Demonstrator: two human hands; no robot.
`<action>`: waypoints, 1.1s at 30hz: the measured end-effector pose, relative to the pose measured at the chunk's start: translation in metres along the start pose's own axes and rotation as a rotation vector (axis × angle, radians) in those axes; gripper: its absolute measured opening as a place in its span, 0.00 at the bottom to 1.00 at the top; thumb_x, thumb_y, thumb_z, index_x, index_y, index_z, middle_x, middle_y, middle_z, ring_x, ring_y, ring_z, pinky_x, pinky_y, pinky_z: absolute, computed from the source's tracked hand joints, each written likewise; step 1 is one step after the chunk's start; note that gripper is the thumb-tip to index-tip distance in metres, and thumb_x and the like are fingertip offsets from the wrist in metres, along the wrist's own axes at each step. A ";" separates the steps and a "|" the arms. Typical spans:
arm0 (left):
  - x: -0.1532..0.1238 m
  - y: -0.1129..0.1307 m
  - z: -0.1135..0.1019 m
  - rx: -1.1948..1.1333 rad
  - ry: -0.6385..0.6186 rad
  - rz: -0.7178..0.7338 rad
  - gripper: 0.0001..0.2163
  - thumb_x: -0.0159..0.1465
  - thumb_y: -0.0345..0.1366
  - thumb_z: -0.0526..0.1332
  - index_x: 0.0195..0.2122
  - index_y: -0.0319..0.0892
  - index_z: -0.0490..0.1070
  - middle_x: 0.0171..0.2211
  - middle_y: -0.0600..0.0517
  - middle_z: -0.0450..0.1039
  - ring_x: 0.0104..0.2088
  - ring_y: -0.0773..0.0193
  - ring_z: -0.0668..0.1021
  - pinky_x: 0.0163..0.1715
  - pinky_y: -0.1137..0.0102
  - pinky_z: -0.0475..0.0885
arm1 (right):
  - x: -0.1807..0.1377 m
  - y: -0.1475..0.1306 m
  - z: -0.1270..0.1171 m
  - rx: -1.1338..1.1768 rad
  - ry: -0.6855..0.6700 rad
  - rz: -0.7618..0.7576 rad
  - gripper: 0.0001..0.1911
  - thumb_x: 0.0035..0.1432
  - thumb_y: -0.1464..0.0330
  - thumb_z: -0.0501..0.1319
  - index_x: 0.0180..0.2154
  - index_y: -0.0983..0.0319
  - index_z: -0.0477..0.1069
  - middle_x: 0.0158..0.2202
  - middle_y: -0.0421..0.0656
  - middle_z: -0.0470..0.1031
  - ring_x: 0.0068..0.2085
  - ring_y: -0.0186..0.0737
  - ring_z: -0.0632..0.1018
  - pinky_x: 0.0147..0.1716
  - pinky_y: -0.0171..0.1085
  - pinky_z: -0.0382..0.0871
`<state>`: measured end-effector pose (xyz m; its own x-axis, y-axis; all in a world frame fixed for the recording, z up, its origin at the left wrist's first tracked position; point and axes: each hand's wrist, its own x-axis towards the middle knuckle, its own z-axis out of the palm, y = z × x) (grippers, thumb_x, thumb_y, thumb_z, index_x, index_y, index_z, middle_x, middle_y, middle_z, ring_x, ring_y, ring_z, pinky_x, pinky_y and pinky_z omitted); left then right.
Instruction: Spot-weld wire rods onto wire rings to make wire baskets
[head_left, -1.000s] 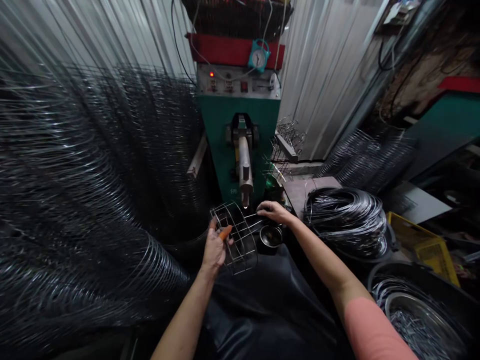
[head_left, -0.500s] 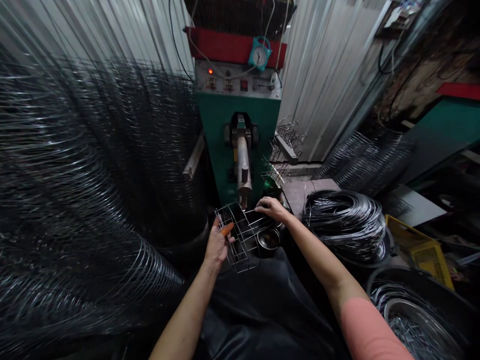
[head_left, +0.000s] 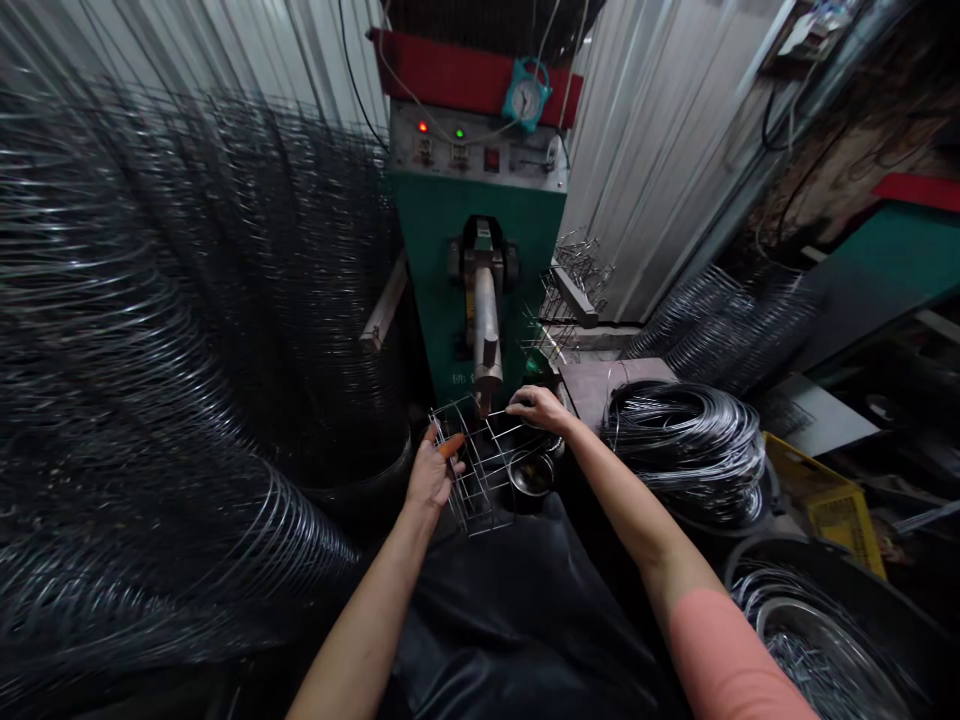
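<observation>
The left hand (head_left: 431, 475) has its fingers clamped on the wire frame (head_left: 471, 488), an orange cover (head_left: 451, 445) on the thumb. The frame lies just below the machine (head_left: 420, 235), its upper edge at the tip (head_left: 484, 405) of the rod (head_left: 486, 310). The right hand (head_left: 541, 408) has thumb and fingers together on a wire (head_left: 498, 412) beside that tip.

The right fingertips are so near the tip that, if the rod pressed down, a slip sideways could get them nipped or burnt. Should the left grip slacken, the frame might tilt and the wire sit askew.

The bowl (head_left: 532, 473) is just beside the frame, below the right hand, and a swing to the right could knock it. On the left, tall stacks of rings (head_left: 187, 330) crowd the space. A coil (head_left: 682, 440) and a yellow crate (head_left: 832, 500) stand to the right. 2 lights, 1 red (head_left: 423, 127) and 1 green (head_left: 460, 133), glow above.
</observation>
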<state>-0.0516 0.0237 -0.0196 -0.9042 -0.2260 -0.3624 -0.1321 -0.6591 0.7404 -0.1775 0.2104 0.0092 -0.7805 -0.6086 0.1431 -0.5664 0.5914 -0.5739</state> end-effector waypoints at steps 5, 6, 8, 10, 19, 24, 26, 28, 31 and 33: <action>-0.001 0.001 0.002 -0.001 0.030 -0.006 0.28 0.43 0.31 0.65 0.46 0.45 0.59 0.26 0.56 0.66 0.17 0.76 0.61 0.15 0.79 0.56 | -0.005 -0.003 0.000 -0.016 0.017 -0.003 0.09 0.52 0.64 0.61 0.29 0.63 0.73 0.30 0.42 0.72 0.35 0.34 0.72 0.35 0.32 0.61; -0.001 0.001 0.002 0.001 0.040 0.002 0.28 0.43 0.31 0.64 0.47 0.45 0.58 0.26 0.56 0.66 0.17 0.76 0.61 0.15 0.79 0.56 | -0.008 -0.004 0.000 -0.019 0.056 -0.009 0.09 0.52 0.63 0.61 0.31 0.62 0.73 0.31 0.42 0.72 0.36 0.35 0.72 0.36 0.32 0.62; 0.000 0.000 0.001 0.003 0.031 0.020 0.28 0.43 0.30 0.64 0.47 0.45 0.58 0.26 0.56 0.65 0.16 0.76 0.60 0.15 0.79 0.56 | -0.019 -0.006 0.001 -0.031 0.161 -0.027 0.11 0.52 0.61 0.61 0.34 0.61 0.72 0.35 0.43 0.73 0.39 0.37 0.71 0.39 0.35 0.62; 0.000 -0.001 0.001 0.006 0.012 0.038 0.28 0.43 0.29 0.63 0.47 0.45 0.59 0.25 0.57 0.64 0.16 0.77 0.59 0.15 0.79 0.55 | -0.030 -0.005 0.003 -0.059 0.246 -0.029 0.13 0.51 0.59 0.61 0.34 0.60 0.72 0.40 0.44 0.72 0.44 0.40 0.70 0.44 0.38 0.61; 0.000 -0.001 0.002 -0.023 0.025 0.058 0.29 0.41 0.29 0.64 0.47 0.45 0.59 0.25 0.58 0.64 0.17 0.76 0.61 0.15 0.79 0.54 | -0.040 0.007 0.019 -0.040 0.317 0.069 0.16 0.47 0.55 0.62 0.22 0.61 0.69 0.45 0.44 0.70 0.52 0.45 0.63 0.51 0.47 0.51; 0.004 0.004 0.001 -0.034 0.034 0.078 0.32 0.41 0.29 0.65 0.48 0.45 0.58 0.23 0.60 0.63 0.17 0.76 0.61 0.15 0.79 0.54 | -0.028 0.009 0.021 0.005 0.278 0.026 0.15 0.46 0.57 0.64 0.22 0.61 0.68 0.42 0.43 0.71 0.49 0.43 0.66 0.50 0.44 0.51; 0.007 0.006 0.000 -0.029 0.025 0.085 0.33 0.40 0.29 0.66 0.48 0.45 0.58 0.22 0.61 0.61 0.17 0.76 0.60 0.15 0.79 0.53 | -0.025 0.012 0.022 0.019 0.271 0.027 0.14 0.46 0.57 0.65 0.22 0.61 0.68 0.42 0.43 0.71 0.49 0.42 0.66 0.50 0.44 0.52; 0.009 0.008 0.000 -0.029 0.021 0.090 0.33 0.40 0.28 0.66 0.48 0.45 0.58 0.21 0.61 0.61 0.17 0.76 0.60 0.15 0.79 0.53 | -0.022 0.015 0.022 0.027 0.266 0.034 0.14 0.46 0.58 0.64 0.22 0.61 0.68 0.41 0.42 0.71 0.48 0.42 0.66 0.50 0.43 0.52; 0.010 0.009 0.000 -0.038 0.024 0.092 0.32 0.40 0.28 0.66 0.49 0.45 0.58 0.22 0.60 0.63 0.17 0.76 0.60 0.15 0.80 0.53 | -0.019 0.017 0.020 0.023 0.249 0.035 0.14 0.47 0.57 0.64 0.22 0.61 0.68 0.41 0.42 0.71 0.48 0.42 0.66 0.50 0.43 0.51; 0.011 0.009 0.001 -0.045 0.039 0.091 0.32 0.41 0.27 0.65 0.49 0.45 0.58 0.22 0.61 0.63 0.17 0.77 0.61 0.15 0.80 0.53 | -0.017 0.017 0.019 0.018 0.236 0.029 0.14 0.47 0.57 0.64 0.22 0.61 0.69 0.41 0.42 0.71 0.48 0.42 0.66 0.50 0.43 0.51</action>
<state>-0.0631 0.0158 -0.0159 -0.8950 -0.3133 -0.3176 -0.0313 -0.6660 0.7453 -0.1692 0.2207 -0.0179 -0.8378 -0.4496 0.3099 -0.5397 0.5958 -0.5947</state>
